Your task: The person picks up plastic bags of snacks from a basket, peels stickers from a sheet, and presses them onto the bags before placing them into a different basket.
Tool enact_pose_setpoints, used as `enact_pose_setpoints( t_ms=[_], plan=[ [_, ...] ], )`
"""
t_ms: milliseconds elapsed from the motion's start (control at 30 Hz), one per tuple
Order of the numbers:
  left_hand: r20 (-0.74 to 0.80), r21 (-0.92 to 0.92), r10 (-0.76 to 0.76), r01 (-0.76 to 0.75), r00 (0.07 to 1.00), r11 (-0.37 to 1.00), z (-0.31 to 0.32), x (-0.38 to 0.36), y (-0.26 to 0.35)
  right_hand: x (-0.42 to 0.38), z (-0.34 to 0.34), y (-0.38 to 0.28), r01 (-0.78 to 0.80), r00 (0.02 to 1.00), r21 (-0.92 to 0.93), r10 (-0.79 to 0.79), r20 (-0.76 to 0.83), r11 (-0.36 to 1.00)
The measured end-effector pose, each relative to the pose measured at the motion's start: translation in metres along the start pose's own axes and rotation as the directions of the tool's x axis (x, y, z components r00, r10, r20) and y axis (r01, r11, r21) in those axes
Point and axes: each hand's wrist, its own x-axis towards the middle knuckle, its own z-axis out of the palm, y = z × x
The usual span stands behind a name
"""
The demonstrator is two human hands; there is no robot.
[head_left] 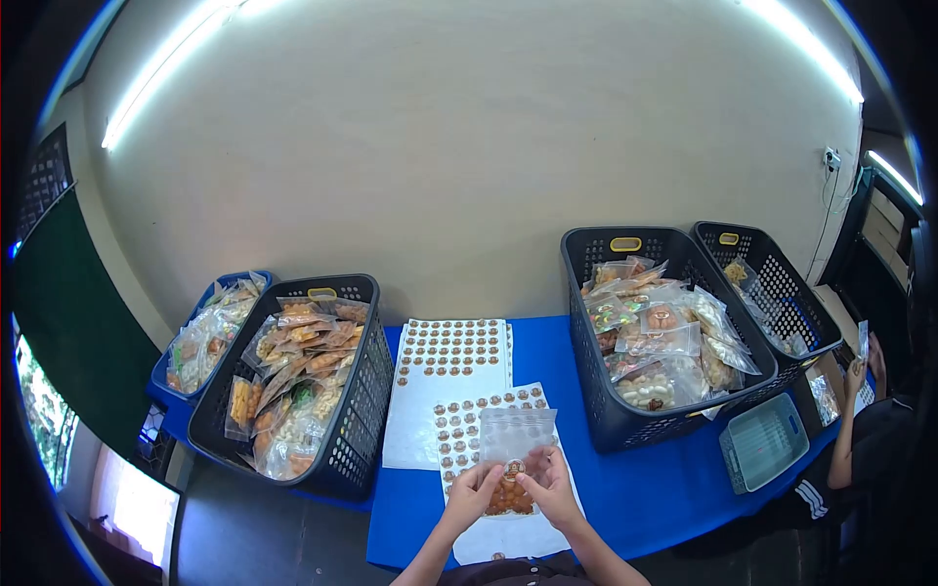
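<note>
A clear zip bag [516, 430] with brown round pieces in its lower part lies over a sheet of round stickers [457, 430]. My left hand [475, 494] is at the bag's left side, thumb and fingers closed near a round brown sticker [514, 471] on the bag's front. On the right side, my right hand [551, 488] has its thumb by the same sticker and its fingers curled at the bag. Whether either hand pinches the bag or the sticker is too small to tell. Another sticker sheet [430, 410], partly used, lies behind on the blue table [625, 498].
Black baskets of filled bags stand left [366, 391] and right [586, 342]. A blue basket [166, 376] is far left, another black basket [831, 332] farther right. Near a teal tray [767, 444], a person's arm [842, 449] shows at the right edge.
</note>
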Motion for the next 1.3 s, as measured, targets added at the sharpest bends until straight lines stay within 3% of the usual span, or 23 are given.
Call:
enact_pose_setpoints(
  t_ms=[100, 300, 500, 600, 700, 800, 900, 1000, 1100, 1200, 1300],
  plan=[
    [0.046, -0.121, -0.032, 0.038, 0.998, 0.992, 0.004, -0.004, 0.003, -0.004, 0.002, -0.001, -0.015, 1.000, 0.005, 0.015, -0.026, 1.000],
    [-0.014, -0.101, 0.012, -0.013, 1.000, 0.995, 0.008, -0.008, 0.003, -0.007, -0.002, -0.003, 0.004, 0.995, -0.036, -0.007, -0.097, 0.999],
    [-0.004, -0.081, -0.046, 0.046, 0.999, 0.996, 0.010, -0.010, 0.006, -0.010, -0.010, -0.002, -0.017, 0.996, -0.054, 0.012, -0.094, 0.998],
    [0.010, -0.126, -0.031, 0.032, 0.999, 0.991, 0.011, -0.011, 0.002, -0.011, -0.012, 0.004, -0.005, 0.995, 0.021, 0.007, -0.098, 1.000],
    [-0.016, -0.177, -0.053, 0.049, 0.998, 0.983, 0.013, -0.012, -0.002, -0.012, -0.009, 0.004, 0.014, 0.988, 0.027, -0.009, -0.155, 1.000],
    [0.039, -0.222, -0.045, 0.052, 0.998, 0.974, 0.013, -0.015, 0.002, -0.015, -0.006, -0.008, -0.012, 0.993, -0.005, 0.011, -0.118, 1.000],
    [0.030, -0.187, -0.010, 0.015, 0.999, 0.982, 0.018, -0.017, 0.006, -0.013, -0.014, 0.004, -0.001, 0.993, 0.048, 0.007, -0.122, 0.999],
    [0.049, -0.132, -0.073, 0.079, 0.996, 0.988, 0.019, -0.014, 0.001, -0.017, -0.008, -0.002, 0.008, 0.975, 0.057, 0.005, -0.221, 0.998],
    [0.029, -0.204, -0.048, 0.053, 0.998, 0.977, 0.027, -0.011, 0.002, -0.018, -0.008, 0.002, 0.050, 0.961, 0.051, -0.034, -0.273, 0.997],
    [0.039, -0.211, -0.065, 0.071, 0.997, 0.975, 0.029, -0.009, 0.003, -0.016, -0.014, 0.008, 0.052, 0.960, 0.036, -0.040, -0.277, 0.998],
    [0.018, -0.229, -0.073, 0.076, 0.997, 0.970, 0.031, -0.007, 0.003, -0.018, -0.015, 0.003, 0.029, 0.983, 0.059, -0.018, -0.181, 0.998]
  ],
)
